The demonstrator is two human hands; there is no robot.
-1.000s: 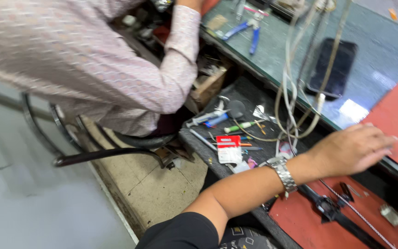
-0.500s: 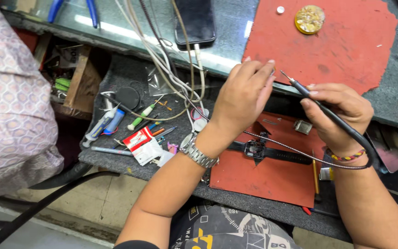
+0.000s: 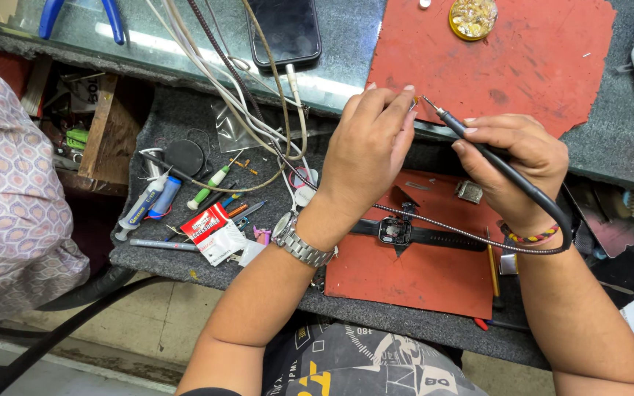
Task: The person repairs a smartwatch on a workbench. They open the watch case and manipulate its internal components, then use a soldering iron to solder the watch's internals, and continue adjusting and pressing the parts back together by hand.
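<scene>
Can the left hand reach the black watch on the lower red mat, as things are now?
Probably yes. The left hand hovers just above the black watch, which lies uncovered on the lower red mat; only a thin braided cable crosses it.

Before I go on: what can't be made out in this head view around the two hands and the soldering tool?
- What the left hand pinches: hidden by its fingers.
- Soldering tool: grip covered by the right hand.
- Wristwatch on the lower red mat: face too small to read.
- Phone: cut off by the top edge.
- Neighbouring person's sleeve: hands out of frame.
</scene>
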